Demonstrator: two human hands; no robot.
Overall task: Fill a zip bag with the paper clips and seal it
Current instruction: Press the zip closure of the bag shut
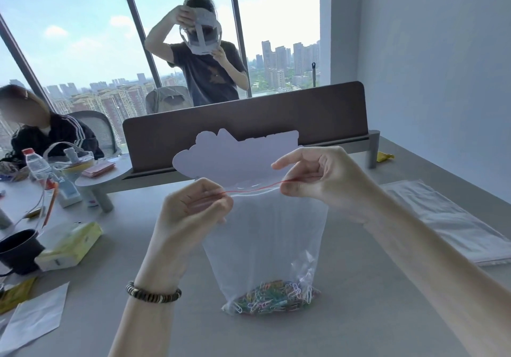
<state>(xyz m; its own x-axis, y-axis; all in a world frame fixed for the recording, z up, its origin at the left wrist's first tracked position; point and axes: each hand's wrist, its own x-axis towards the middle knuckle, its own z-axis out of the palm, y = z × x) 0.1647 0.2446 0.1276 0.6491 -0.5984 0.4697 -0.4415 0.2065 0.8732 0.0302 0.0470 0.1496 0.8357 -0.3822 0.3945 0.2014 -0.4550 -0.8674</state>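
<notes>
A clear zip bag (265, 235) hangs upright above the grey table, its bottom resting on the surface. A heap of coloured paper clips (272, 297) lies inside at the bottom. The red zip strip (254, 190) runs along the bag's top between my hands. My left hand (193, 207) pinches the strip's left end. My right hand (318, 179) pinches its right end, with the index finger stretched out above. Whether the strip is pressed closed along its whole length cannot be told.
A stack of clear bags (453, 218) lies at the right. At the left stand a tissue pack (69, 246), a black cup (19, 251), a water bottle (37, 166) and a white paper (33, 320). A brown divider (249, 124) crosses the table; two people are behind.
</notes>
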